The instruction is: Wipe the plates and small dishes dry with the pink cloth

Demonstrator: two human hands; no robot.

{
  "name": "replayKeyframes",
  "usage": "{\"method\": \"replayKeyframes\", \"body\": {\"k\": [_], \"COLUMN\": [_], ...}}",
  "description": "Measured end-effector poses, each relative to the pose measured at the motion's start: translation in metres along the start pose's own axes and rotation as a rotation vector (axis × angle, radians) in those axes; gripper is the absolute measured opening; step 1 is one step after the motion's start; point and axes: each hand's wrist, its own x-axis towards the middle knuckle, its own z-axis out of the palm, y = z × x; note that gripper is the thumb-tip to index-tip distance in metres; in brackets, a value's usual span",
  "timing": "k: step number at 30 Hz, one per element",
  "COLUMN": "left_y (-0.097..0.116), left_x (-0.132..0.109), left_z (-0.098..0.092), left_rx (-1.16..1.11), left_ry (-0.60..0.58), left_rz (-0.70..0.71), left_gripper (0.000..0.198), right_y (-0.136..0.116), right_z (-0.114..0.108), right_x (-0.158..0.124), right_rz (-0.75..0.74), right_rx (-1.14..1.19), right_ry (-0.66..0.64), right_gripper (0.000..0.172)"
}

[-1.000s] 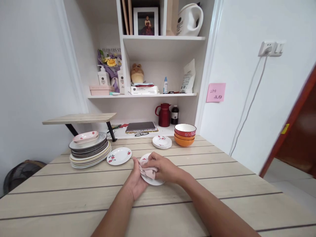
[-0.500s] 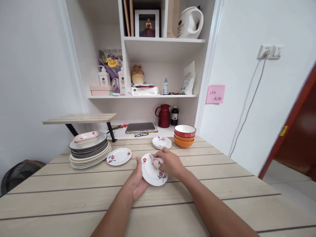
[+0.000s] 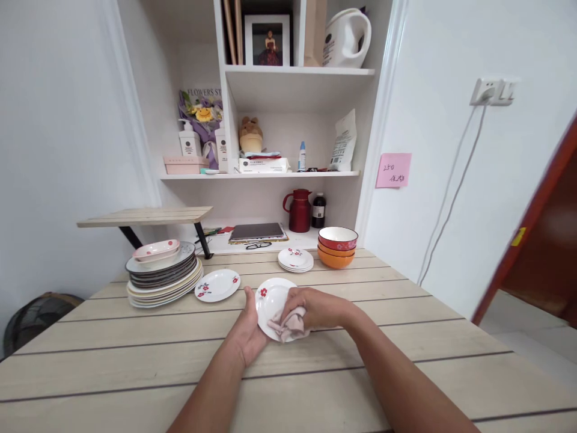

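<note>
A small white plate (image 3: 267, 310) with red flowers is tilted toward me above the table. My left hand (image 3: 250, 337) grips its left edge, thumb on the rim and fingers beneath. Bunched in my right hand (image 3: 311, 308) is a pale pink cloth (image 3: 288, 325), pressed on the plate's lower right face, where it covers part of the flower pattern. Just left of my hands lies another flowered plate (image 3: 219, 285) flat on the table. Behind the held plate sits a short stack of similar small plates (image 3: 295, 260).
Orange and red bowls (image 3: 336, 257) are nested at the back right. A tall stack of plates (image 3: 164, 282) topped by a pink-spotted dish stands at left, beside a low wooden stand (image 3: 146, 216). Shelves behind hold a red thermos jug (image 3: 300, 210), a dark bottle and a laptop (image 3: 256, 231).
My right hand has moved the cloth from the plate's upper middle down toward its lower right edge. My left hand keeps its hold on the plate.
</note>
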Motion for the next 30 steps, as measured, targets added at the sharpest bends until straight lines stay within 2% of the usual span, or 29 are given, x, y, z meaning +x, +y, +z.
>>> {"method": "replayKeyframes", "body": {"k": [3,6,12,16,19,22,26,30], "left_y": [0.001,0.002,0.003,0.003,0.002,0.001,0.001,0.000], "left_x": [0.001,-0.001,-0.005,-0.006,-0.006,-0.006,-0.005,-0.003], "left_z": [-0.002,0.001,0.009,0.009,0.007,0.007,0.008,0.008], "left_rx": [0.023,0.074,0.116,0.124,0.136,0.110,0.054,0.028], "left_ry": [0.043,0.091,0.090,0.040,0.012,-0.022,-0.066,-0.010], "left_rz": [-0.001,-0.008,0.000,-0.031,-0.031,-0.021,0.002,0.018], "left_gripper": [0.080,0.082,0.072,0.071,0.072,0.070,0.064,0.066], "right_y": [0.009,0.015,0.027,0.032,0.026,0.013,-0.006,-0.013], "right_z": [-0.012,-0.015,-0.007,0.000,0.007,0.015,0.027,0.029], "right_x": [-0.010,-0.011,0.002,0.013,0.019,0.025,0.033,0.034], "right_rz": [0.153,0.260,0.349,0.374,0.330,0.223,0.084,-0.034], "right_rx": [-0.060,-0.137,-0.243,-0.294,-0.309,-0.330,-0.371,-0.269], "right_ry": [0.030,0.133,0.435,0.565,0.603,0.609,0.557,0.438], "right_gripper": [0.047,0.039,0.034,0.033,0.033,0.037,0.044,0.050]}}
